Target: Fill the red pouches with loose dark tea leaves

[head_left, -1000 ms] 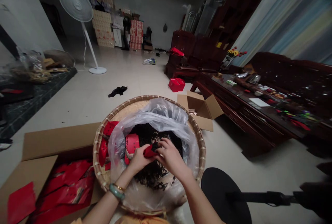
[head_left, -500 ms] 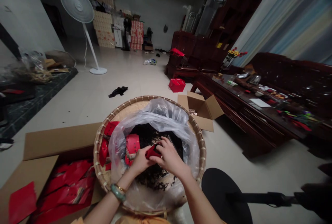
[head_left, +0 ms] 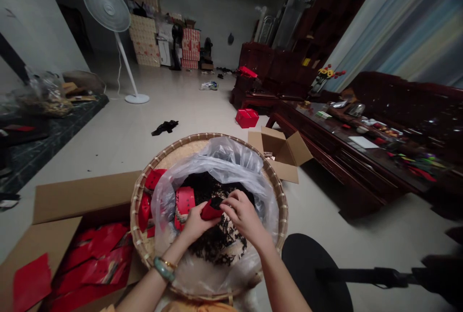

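My left hand is closed round a small red packet, held above the middle of a round bamboo basket. Dark stuff shows at the packet's mouth. My right hand is at the packet's right side, its fingertips pinched together by the mouth; what they hold is too small to tell. Below both hands, loose black dried shreds lie in a clear plastic bag spread in the basket. A stack of red packets stands inside the bag, left of my hands.
More red packets lie along the basket's left side. An open carton at the lower left holds several red packets. Beyond the basket's right rim stands another open carton. A black round stand base is close at the right.
My right hand has drawn back slightly to the right from the packet. The packet has tilted a little and moved slightly left, showing dark stuff at its mouth.
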Action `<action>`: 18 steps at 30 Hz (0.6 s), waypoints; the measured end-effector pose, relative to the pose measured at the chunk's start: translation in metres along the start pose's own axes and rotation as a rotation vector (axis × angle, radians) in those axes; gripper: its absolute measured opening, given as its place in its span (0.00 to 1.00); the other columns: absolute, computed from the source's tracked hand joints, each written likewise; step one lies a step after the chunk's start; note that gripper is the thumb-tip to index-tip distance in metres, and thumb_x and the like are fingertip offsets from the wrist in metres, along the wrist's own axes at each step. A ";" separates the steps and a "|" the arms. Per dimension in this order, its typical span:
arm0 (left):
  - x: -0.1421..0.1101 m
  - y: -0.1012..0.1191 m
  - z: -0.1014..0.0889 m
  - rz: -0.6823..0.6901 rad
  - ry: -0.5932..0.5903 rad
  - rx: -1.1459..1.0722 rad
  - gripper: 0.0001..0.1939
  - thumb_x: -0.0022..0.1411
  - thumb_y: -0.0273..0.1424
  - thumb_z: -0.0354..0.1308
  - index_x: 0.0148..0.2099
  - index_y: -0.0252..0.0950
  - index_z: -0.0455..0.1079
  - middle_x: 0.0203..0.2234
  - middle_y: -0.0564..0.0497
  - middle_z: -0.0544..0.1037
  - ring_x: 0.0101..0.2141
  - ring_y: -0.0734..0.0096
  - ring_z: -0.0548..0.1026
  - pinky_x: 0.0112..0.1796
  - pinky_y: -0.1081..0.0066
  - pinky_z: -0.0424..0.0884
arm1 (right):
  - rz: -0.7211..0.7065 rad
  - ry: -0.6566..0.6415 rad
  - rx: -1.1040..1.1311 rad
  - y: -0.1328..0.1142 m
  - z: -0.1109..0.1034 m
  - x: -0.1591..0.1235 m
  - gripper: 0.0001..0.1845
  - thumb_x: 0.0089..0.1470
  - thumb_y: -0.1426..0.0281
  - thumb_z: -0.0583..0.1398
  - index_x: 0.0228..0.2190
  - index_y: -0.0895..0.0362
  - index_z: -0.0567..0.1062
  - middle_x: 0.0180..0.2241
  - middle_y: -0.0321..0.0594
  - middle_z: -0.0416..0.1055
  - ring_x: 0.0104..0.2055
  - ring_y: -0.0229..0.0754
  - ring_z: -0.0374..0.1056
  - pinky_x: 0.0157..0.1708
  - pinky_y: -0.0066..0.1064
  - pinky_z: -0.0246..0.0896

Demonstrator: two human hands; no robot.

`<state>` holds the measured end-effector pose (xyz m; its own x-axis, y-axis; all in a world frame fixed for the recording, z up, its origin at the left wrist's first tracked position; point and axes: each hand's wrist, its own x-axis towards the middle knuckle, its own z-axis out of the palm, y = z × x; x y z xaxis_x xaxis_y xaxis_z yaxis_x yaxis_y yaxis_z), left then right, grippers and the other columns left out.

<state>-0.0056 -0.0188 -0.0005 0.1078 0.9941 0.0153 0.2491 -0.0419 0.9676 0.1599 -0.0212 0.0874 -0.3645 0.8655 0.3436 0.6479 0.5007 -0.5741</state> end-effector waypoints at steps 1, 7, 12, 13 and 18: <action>0.000 0.000 -0.001 -0.003 0.002 0.001 0.18 0.43 0.35 0.65 0.38 0.32 0.71 0.27 0.52 0.77 0.29 0.69 0.72 0.32 0.71 0.69 | 0.014 -0.020 0.028 0.001 -0.001 0.000 0.08 0.57 0.68 0.56 0.32 0.54 0.76 0.31 0.39 0.68 0.34 0.40 0.65 0.34 0.30 0.62; 0.000 0.000 0.000 -0.007 0.006 -0.002 0.21 0.42 0.34 0.65 0.41 0.33 0.71 0.32 0.50 0.79 0.34 0.64 0.75 0.38 0.66 0.71 | 0.037 0.100 0.173 0.002 -0.010 -0.001 0.08 0.56 0.69 0.57 0.32 0.55 0.77 0.29 0.39 0.73 0.30 0.39 0.69 0.30 0.27 0.63; -0.001 0.001 0.003 -0.010 0.005 -0.018 0.19 0.42 0.34 0.65 0.38 0.32 0.71 0.30 0.50 0.78 0.31 0.65 0.74 0.35 0.68 0.71 | -0.021 0.082 0.087 -0.003 -0.010 0.003 0.07 0.55 0.72 0.58 0.31 0.54 0.77 0.28 0.39 0.74 0.32 0.40 0.68 0.32 0.30 0.63; -0.001 0.001 0.004 -0.009 0.005 -0.014 0.18 0.42 0.34 0.65 0.37 0.32 0.71 0.29 0.50 0.78 0.31 0.66 0.74 0.34 0.68 0.71 | -0.035 0.050 0.030 -0.004 -0.009 0.004 0.07 0.55 0.72 0.58 0.31 0.54 0.77 0.27 0.39 0.74 0.33 0.41 0.67 0.32 0.30 0.63; -0.001 -0.003 0.002 -0.016 0.007 0.008 0.18 0.42 0.34 0.65 0.37 0.32 0.71 0.29 0.50 0.77 0.31 0.66 0.73 0.35 0.69 0.70 | -0.031 -0.049 -0.163 -0.007 -0.010 0.006 0.08 0.54 0.75 0.58 0.31 0.53 0.77 0.27 0.39 0.74 0.34 0.43 0.62 0.32 0.30 0.60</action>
<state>-0.0043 -0.0203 -0.0043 0.0966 0.9953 0.0021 0.2581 -0.0271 0.9657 0.1598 -0.0198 0.1014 -0.4156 0.8512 0.3205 0.7341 0.5220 -0.4343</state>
